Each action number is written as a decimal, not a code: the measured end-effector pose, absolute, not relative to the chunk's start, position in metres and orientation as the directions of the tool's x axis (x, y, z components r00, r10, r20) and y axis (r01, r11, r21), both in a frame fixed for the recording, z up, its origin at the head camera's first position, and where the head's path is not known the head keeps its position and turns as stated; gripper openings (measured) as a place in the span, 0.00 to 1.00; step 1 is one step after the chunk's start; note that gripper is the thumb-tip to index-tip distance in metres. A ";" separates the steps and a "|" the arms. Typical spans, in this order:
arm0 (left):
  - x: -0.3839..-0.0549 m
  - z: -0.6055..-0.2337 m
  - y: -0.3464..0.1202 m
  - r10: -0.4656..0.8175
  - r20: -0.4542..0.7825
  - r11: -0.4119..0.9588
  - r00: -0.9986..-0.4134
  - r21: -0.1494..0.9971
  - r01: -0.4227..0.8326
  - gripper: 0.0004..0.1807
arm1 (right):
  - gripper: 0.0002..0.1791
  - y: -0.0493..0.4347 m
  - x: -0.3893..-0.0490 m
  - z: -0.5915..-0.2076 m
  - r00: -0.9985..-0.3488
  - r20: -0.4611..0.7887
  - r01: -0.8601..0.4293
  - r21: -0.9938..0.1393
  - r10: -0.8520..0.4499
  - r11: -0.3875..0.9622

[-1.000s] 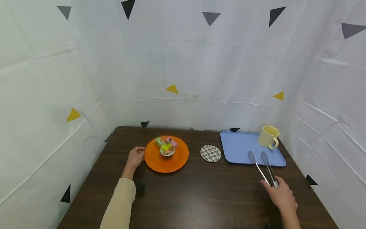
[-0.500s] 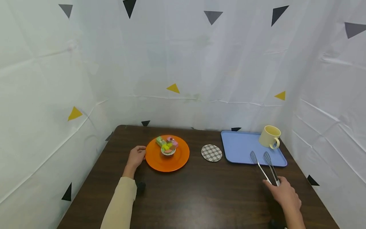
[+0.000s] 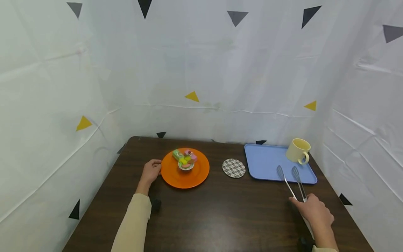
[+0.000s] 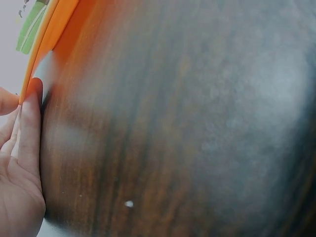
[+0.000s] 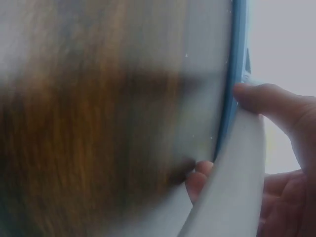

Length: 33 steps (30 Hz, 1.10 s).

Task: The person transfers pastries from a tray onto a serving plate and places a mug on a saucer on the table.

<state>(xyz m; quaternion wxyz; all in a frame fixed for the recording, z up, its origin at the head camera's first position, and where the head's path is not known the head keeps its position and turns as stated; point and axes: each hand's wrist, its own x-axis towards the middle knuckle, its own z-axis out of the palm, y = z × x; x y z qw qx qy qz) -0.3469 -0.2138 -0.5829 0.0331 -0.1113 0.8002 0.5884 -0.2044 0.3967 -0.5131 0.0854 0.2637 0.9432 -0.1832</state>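
Note:
My left hand [image 3: 150, 172] pinches the left rim of the orange plate [image 3: 170, 178], thumb above and fingers beneath in the left wrist view. On the plate sit a green cake slice [image 3: 177, 155], a pink cake slice [image 3: 192, 156] and a small silver cup of toy food [image 3: 186, 166] with yellow pieces. At the right, my right hand [image 3: 316, 211] holds whisk-headed tongs [image 3: 290, 188] by their white handles. Their two wire heads are spread apart over the near edge of the blue tray [image 3: 264, 161]. Behind the handles, some right-hand fingers are partly hidden in the right wrist view.
A yellow mug [image 3: 296, 151] stands on the tray's back right corner. Between plate and tray lies a round plaid coaster [image 3: 234, 168]. White sheets with triangles [image 3: 201, 70] hang close behind the brown table [image 3: 220, 213] and along both sides.
The head view has shifted slightly. My right hand and wrist have moved a little rightward, and the tongs' handle ends now show below the hand. The left hand stays at the plate's rim.

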 end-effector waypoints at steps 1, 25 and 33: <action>-0.347 -0.582 -0.214 -0.141 -0.181 0.282 -0.973 0.935 -0.215 0.19 | 0.59 0.396 -0.205 -0.514 -0.845 -0.256 0.532 -0.297 0.470 0.793; -0.338 -0.584 -0.212 -0.151 -0.185 0.301 -0.971 0.927 -0.223 0.20 | 0.66 0.400 -0.202 -0.511 -0.854 -0.213 0.516 -0.215 0.475 0.829; -0.338 -0.558 -0.207 -0.115 -0.219 0.356 -0.969 0.901 -0.246 0.24 | 0.61 0.409 -0.207 -0.500 -0.860 -0.191 0.509 -0.236 0.474 0.828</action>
